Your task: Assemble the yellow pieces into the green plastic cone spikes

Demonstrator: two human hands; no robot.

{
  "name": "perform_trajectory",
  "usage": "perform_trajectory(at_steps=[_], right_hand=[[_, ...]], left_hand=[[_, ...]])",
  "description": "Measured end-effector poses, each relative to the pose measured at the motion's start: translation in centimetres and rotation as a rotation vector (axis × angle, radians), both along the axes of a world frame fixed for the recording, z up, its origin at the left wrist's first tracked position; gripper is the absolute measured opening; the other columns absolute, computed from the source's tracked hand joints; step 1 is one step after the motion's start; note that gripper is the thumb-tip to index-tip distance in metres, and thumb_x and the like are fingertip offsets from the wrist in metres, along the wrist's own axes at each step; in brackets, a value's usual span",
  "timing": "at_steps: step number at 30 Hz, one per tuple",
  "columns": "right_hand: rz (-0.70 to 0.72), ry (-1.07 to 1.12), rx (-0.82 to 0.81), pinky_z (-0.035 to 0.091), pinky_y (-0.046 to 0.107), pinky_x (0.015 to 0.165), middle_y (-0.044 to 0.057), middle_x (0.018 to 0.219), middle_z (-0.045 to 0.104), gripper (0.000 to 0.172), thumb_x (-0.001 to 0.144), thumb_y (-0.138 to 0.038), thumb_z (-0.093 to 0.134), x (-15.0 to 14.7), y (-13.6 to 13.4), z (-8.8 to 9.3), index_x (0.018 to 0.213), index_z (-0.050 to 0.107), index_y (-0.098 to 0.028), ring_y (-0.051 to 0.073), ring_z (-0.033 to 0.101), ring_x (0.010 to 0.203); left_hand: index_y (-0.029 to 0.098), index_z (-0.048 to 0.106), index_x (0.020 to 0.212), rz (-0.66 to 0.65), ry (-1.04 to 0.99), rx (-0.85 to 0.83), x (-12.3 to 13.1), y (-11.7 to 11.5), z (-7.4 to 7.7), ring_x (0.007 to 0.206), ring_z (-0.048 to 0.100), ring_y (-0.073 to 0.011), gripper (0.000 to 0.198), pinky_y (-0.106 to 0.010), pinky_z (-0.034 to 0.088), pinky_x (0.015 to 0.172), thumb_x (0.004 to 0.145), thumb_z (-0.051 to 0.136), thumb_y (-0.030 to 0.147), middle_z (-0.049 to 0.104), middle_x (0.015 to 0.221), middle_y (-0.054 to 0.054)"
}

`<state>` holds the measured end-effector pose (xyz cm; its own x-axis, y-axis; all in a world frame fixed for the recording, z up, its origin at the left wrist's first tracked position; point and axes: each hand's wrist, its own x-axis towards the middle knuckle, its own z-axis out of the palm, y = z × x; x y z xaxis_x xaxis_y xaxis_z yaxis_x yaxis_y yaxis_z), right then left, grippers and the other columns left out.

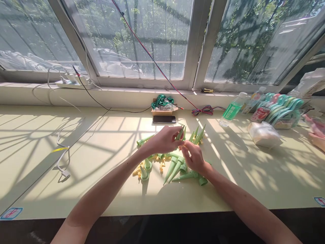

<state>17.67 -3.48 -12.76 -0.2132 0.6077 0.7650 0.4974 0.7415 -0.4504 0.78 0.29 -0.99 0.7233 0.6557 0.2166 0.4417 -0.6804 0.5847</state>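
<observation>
My left hand (pixel 165 139) is closed around a green pointed plastic spike (pixel 180 133), its tip aimed upward. Right beside it, my right hand (pixel 194 156) pinches at the spike's lower end; the small piece between those fingertips is mostly hidden. Several loose green spikes (pixel 174 168) lie on the table just below the hands. Small yellow plastic valve-like parts (pixel 161 166) are scattered to their left, near two green pieces (pixel 144 173) standing point up. Behind my right hand, more spikes (pixel 198 135) stand upright with yellow parts at their bases.
A black phone (pixel 164 119) lies before a small box (pixel 165 112) of green material. Toward the right are a green-labelled bottle (pixel 231 111), a can (pixel 260 114) and a white wrapped package (pixel 264 134). A white cable (pixel 63 166) lies at left; a power strip (pixel 72 80) rests on the sill.
</observation>
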Motion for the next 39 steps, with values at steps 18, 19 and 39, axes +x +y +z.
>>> perform_trajectory(at_steps=[18, 19, 39], right_hand=[[-0.046, -0.052, 0.063, 0.032, 0.023, 0.050, -0.002, 0.064, 0.049, 0.023, 0.099, -0.024, 0.041, 0.0, 0.0, 0.0, 0.077, 0.047, -0.020, 0.009, 0.040, 0.052], [-0.054, -0.040, 0.068, 0.033, 0.023, 0.050, -0.002, 0.065, 0.050, 0.020, 0.099, -0.024, 0.042, -0.2, -0.1, 0.1, 0.080, 0.048, -0.020, 0.009, 0.041, 0.052], [-0.041, -0.068, 0.156, 0.041, 0.023, 0.048, 0.005, 0.087, 0.065, 0.010, 0.094, -0.016, 0.054, -0.1, 0.3, 0.4, 0.103, 0.054, -0.021, 0.011, 0.054, 0.058]], left_hand=[[0.017, 0.051, 0.069, 0.042, 0.019, -0.004, 0.0, 0.0, 0.2, 0.051, 0.037, -0.0073, 0.015, -0.021, 0.027, 0.050, 0.078, 0.061, 0.023, 0.045, 0.057, 0.005], [0.016, 0.051, 0.070, 0.035, 0.012, -0.023, -0.1, 0.2, 0.2, 0.051, 0.038, -0.0073, 0.015, -0.021, 0.027, 0.049, 0.078, 0.061, 0.024, 0.046, 0.058, 0.005], [0.020, 0.033, 0.065, 0.074, 0.080, -0.051, -0.7, 1.0, -0.2, 0.049, 0.030, -0.0092, 0.033, -0.024, 0.023, 0.047, 0.090, 0.048, 0.035, 0.041, 0.052, 0.005]])
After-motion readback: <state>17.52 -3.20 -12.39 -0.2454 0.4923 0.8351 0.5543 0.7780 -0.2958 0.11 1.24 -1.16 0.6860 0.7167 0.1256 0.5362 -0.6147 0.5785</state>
